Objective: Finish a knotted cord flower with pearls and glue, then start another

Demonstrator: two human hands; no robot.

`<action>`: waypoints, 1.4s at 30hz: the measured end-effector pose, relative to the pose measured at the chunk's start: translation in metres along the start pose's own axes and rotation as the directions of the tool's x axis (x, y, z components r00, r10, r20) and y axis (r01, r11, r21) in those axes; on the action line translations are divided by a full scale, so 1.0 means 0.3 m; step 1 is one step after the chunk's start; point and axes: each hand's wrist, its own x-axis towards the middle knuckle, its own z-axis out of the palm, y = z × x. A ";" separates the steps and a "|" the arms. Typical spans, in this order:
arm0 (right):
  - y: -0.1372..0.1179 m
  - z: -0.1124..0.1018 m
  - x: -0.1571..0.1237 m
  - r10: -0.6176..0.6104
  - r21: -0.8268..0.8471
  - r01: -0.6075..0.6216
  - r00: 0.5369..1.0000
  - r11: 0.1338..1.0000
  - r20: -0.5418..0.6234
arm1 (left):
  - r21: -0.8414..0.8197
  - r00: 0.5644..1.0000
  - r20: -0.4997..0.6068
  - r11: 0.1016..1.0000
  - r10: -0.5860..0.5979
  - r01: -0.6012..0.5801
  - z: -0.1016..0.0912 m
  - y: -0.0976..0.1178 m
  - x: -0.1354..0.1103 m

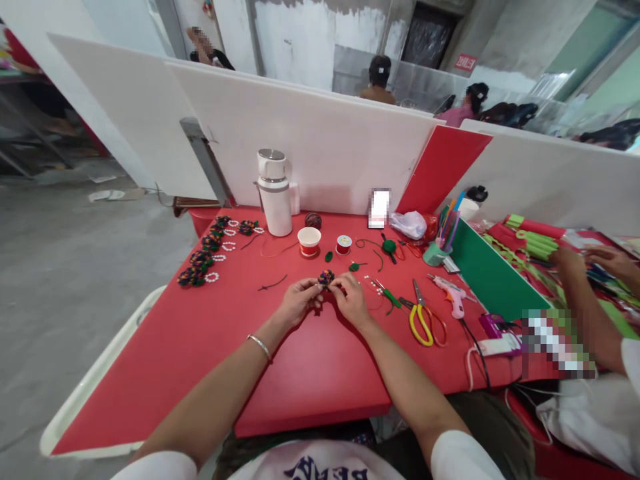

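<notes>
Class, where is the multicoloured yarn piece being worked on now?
In the head view, the yarn piece is near the middle, held between the left hand and right hand, nearer the person than the cup.

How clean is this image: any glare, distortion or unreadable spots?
Head view: a soft pale sheen on the front of the red tabletop; head view: wide-angle stretching toward the edges; head view: pixelation hides the phone screen; head view: the dark knotted piece between left hand and right hand is too small for fine detail.
</notes>
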 end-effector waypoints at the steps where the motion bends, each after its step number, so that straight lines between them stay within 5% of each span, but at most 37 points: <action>1: 0.000 -0.001 0.001 0.003 0.003 -0.003 1.000 1.000 0.002 | -0.001 1.000 -0.011 1.000 0.005 -0.005 0.000 -0.002 0.002; 19: -0.015 -0.018 0.010 -0.012 -0.021 0.012 1.000 1.000 0.013 | 0.008 0.996 -0.052 0.997 0.074 -0.074 0.028 -0.010 0.000; 33: -0.018 -0.014 0.010 -0.088 0.063 0.090 0.995 0.994 -0.039 | -0.003 0.993 0.065 0.995 0.099 -0.099 0.019 -0.008 0.007; 42: -0.030 -0.010 0.014 0.135 0.149 -0.127 0.990 0.981 -0.039 | 0.037 0.994 0.077 0.996 0.084 -0.087 0.014 -0.004 0.008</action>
